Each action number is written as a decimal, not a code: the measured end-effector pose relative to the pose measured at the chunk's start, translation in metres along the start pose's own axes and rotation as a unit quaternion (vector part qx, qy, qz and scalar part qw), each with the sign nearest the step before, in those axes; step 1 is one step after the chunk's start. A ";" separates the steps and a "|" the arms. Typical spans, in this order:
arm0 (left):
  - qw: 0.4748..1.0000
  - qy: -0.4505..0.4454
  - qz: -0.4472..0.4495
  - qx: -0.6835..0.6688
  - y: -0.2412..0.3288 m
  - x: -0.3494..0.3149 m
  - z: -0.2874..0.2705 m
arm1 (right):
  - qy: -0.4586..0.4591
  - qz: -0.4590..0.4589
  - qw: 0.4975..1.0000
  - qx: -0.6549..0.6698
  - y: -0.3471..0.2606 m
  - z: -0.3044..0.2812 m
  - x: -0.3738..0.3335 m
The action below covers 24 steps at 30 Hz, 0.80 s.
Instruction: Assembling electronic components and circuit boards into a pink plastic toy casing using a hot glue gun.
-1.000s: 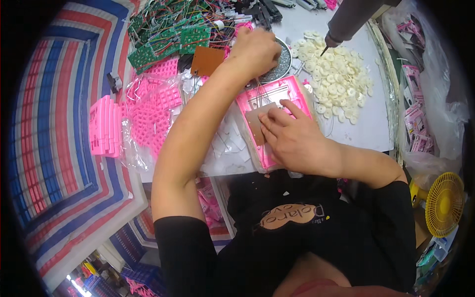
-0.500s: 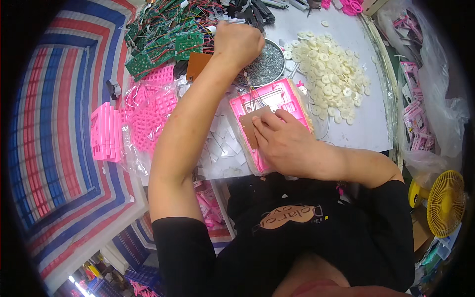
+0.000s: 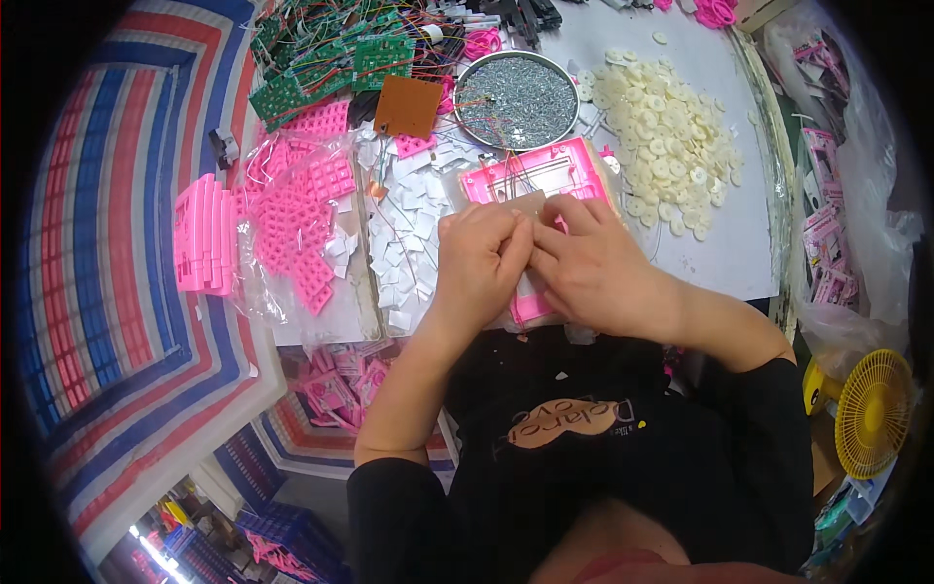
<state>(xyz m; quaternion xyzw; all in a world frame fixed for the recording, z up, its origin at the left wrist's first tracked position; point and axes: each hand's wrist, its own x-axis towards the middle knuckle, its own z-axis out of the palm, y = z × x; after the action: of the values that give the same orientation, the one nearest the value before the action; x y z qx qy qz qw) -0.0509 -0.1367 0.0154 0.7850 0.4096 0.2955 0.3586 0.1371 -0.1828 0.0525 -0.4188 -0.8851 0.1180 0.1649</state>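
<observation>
The person's left hand [image 3: 477, 261] and right hand [image 3: 595, 263] meet, curled, over the pink casing [image 3: 587, 173] at the table's [image 3: 720, 268] near edge; how far closed, and on what, cannot be told. The casing looks light and stiff, best held by its outer rim, clear of fragile-looking wires [image 3: 502, 182]. Beyond, the round tin [image 3: 578, 95], partly covered 0.5 s ago, shows whole, the left hand withdrawn

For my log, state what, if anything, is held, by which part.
Cannot be told: the left hand and right hand meet over the pink case, hiding any hold.
</observation>
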 end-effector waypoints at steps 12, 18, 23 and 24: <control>0.985 0.002 0.091 0.146 0.016 -0.011 -0.013 | 0.366 0.079 0.784 0.495 0.141 -0.127 0.092; 0.984 0.029 0.132 0.118 0.031 -0.020 -0.014 | 0.037 0.006 0.812 0.583 0.097 -0.117 0.079; 0.985 0.021 0.127 0.118 0.029 -0.022 -0.012 | 0.192 0.014 0.726 0.660 0.011 -0.050 0.046; 0.984 0.022 0.130 0.123 0.029 -0.022 -0.012 | 0.210 -0.001 0.714 0.668 0.004 -0.042 0.042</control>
<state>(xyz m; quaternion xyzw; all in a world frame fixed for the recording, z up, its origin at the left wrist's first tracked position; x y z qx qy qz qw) -0.0586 -0.1630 0.0417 0.8630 0.3451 0.3040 0.2091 0.1318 -0.1444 0.0980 -0.2131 -0.5184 0.5874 0.5838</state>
